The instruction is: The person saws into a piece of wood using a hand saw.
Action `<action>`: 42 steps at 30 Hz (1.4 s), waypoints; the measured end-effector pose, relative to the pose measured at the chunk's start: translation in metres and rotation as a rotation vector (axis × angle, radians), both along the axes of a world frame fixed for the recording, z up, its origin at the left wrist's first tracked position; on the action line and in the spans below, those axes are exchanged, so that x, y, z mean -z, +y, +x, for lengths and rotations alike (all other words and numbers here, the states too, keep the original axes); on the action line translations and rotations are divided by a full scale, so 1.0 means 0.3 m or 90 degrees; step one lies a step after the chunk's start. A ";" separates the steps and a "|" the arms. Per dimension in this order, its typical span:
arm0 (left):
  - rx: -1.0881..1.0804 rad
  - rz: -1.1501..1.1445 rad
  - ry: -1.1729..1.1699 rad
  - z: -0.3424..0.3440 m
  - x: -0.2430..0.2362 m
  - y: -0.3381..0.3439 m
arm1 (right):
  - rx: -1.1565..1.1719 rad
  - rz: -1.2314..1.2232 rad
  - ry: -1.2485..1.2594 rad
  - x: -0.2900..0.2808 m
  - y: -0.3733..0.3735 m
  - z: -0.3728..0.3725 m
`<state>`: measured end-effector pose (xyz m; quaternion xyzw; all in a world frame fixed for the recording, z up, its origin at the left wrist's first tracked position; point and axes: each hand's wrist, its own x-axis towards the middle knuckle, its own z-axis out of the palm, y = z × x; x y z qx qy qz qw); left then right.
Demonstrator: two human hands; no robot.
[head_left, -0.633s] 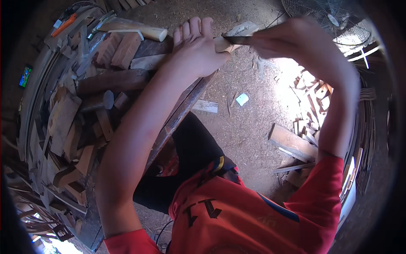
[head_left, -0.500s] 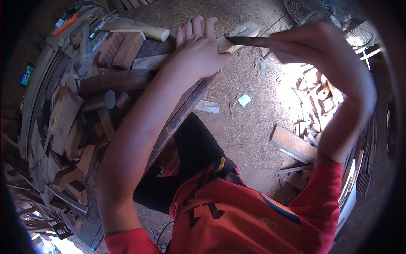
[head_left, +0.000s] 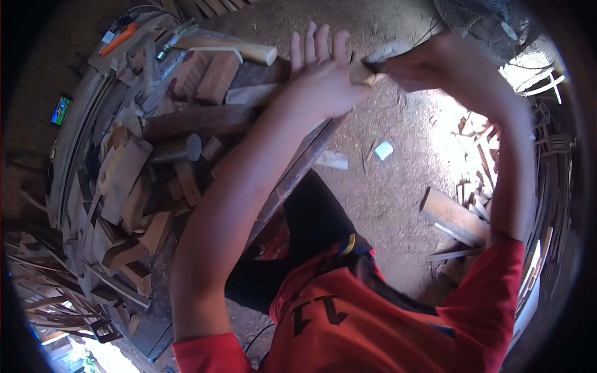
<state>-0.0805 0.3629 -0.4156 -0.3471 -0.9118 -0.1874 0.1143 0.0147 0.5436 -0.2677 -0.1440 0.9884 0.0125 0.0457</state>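
My left hand [head_left: 324,85] rests at the bench's edge, fingers raised and spread, its thumb side against a pale wood piece [head_left: 362,74]. My right hand [head_left: 426,67] grips a dark, narrow tool [head_left: 379,67], blurred, whose tip touches that piece. Around my left arm on the wooden bench [head_left: 292,177] lie a wooden-handled implement [head_left: 227,50], reddish blocks [head_left: 217,74], a dark log [head_left: 174,121], a mallet-like tool [head_left: 193,147] and many offcuts [head_left: 124,186].
An orange-handled tool [head_left: 118,37] and a phone with lit screen [head_left: 60,110] are at the left. A wire-caged fan [head_left: 507,31] stands top right. Sunlit scrap wood [head_left: 472,155], a plank [head_left: 451,211] and a light-blue scrap [head_left: 384,149] lie on the floor.
The view has shifted, so the scene sits farther right in the frame. My right hand has moved along the wood piece with the tool, its forearm changing angle. My left hand stays on the piece.
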 end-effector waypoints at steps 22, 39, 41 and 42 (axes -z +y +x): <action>0.017 -0.012 0.035 -0.015 -0.025 0.024 | 0.064 -0.196 0.015 -0.161 0.007 0.037; 0.049 0.012 0.000 -0.019 -0.039 0.029 | 0.101 -0.073 -0.156 -0.365 -0.097 0.064; 0.049 0.001 0.005 -0.033 -0.029 -0.001 | -0.002 -0.027 -0.119 -0.121 -0.079 -0.100; 0.038 -0.005 0.010 -0.033 -0.019 0.019 | -0.076 0.038 -0.085 -0.025 -0.048 -0.150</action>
